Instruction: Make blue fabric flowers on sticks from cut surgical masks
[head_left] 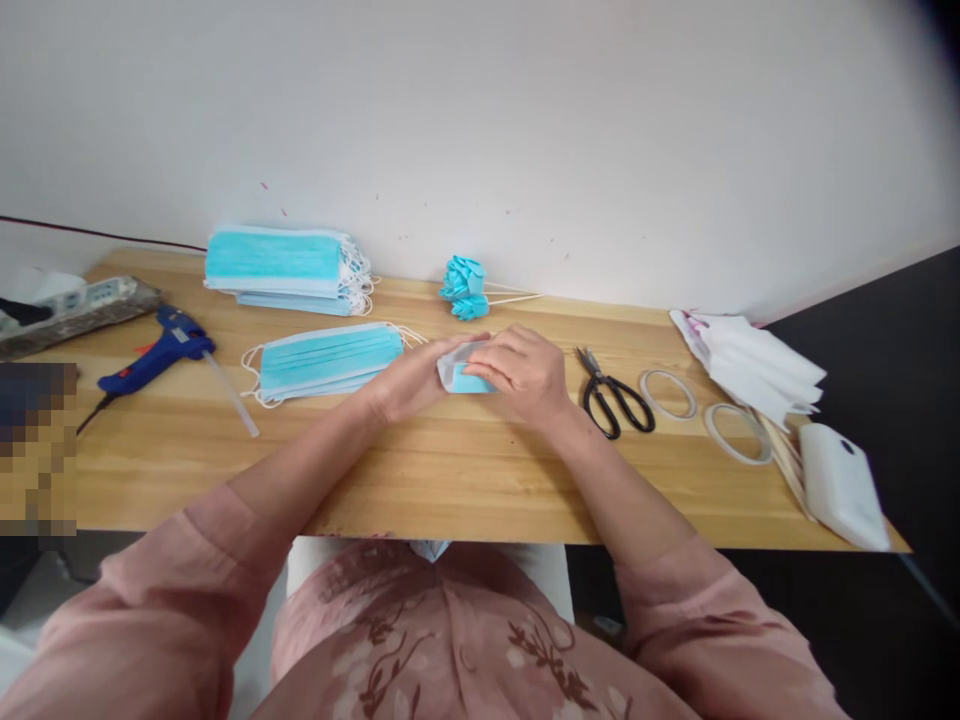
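A folded piece of blue and white face mask fabric (pixel 461 379) is between my hands above the middle of the table. My left hand (pixel 411 382) grips its left side, with the fingertips partly hidden behind it. From the right, my right hand (pixel 529 375) has its fingers bent over the piece and pressed onto it. A few flat blue face masks (pixel 330 362) with white ear loops lie just left of my left hand. Scissors (pixel 611 392) with black handles rest right of my right hand, blades slightly apart. Behind my hands are blue fabric flowers (pixel 465 285) on thin sticks.
A thick stack of masks (pixel 274 260) sits by the wall. To the left are a blue glue gun (pixel 169 350) with a glue stick and a power strip (pixel 90 305). Tape rolls (pixel 739 433), white bags (pixel 754 365) and a white box-like object (pixel 841 485) lie at the right.
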